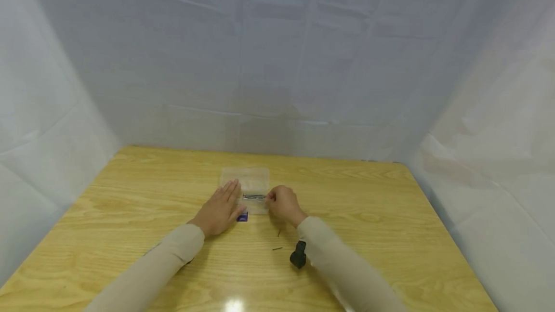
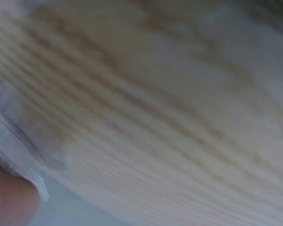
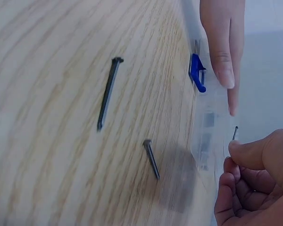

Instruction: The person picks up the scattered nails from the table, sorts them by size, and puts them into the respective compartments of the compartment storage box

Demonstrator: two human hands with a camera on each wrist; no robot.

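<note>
Pinched in your right hand [image 3: 254, 179]: one nail [image 3: 235, 133], above the clear box [image 1: 248, 189]. Left hand [image 1: 221, 208] flat, steadying it. Step: loading nails. Next: lower tip-first; two nails [image 3: 108, 92] remain on table [image 1: 390, 235].

So the table [image 1: 130, 215] is light wood with a strong grain, yellowish, with a bright glare spot near the front edge. Pale white sheeting [image 1: 277, 61] hangs behind it and down both sides, creased and a bit wrinkly. Two dark nails are lying loose on the wood: a longer one [image 3: 108, 93] and a shorter one [image 3: 151, 158], near each other but not touching. There's also a small black object [image 1: 298, 255] close to the near edge; can't tell what it is.
</note>
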